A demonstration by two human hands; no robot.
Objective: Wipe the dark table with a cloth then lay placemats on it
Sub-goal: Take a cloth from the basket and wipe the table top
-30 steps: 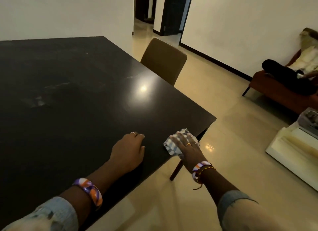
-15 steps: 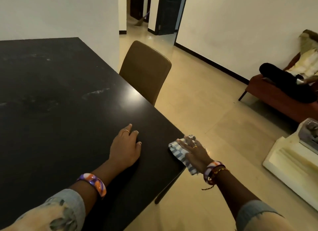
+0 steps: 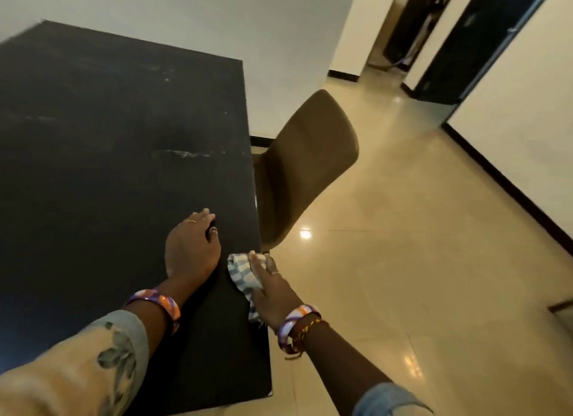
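The dark table (image 3: 108, 155) fills the left half of the head view, with pale smears near its middle. My left hand (image 3: 192, 248) rests flat on the top near the right edge, holding nothing. Just to its right, my right hand (image 3: 273, 291) presses a blue-and-white checked cloth (image 3: 240, 273) against the table's right edge with fairly straight fingers. Part of the cloth hangs over the edge under my palm. No placemats are in view.
A brown chair (image 3: 307, 167) stands tucked against the table's right side, just beyond the cloth. Glossy beige floor (image 3: 403, 260) stretches to the right. White walls and dark doorways (image 3: 465, 43) lie at the back right.
My right hand has slid the cloth along the table's edge, closer to the chair. My left hand stayed flat on the top. The view has tilted and swung left.
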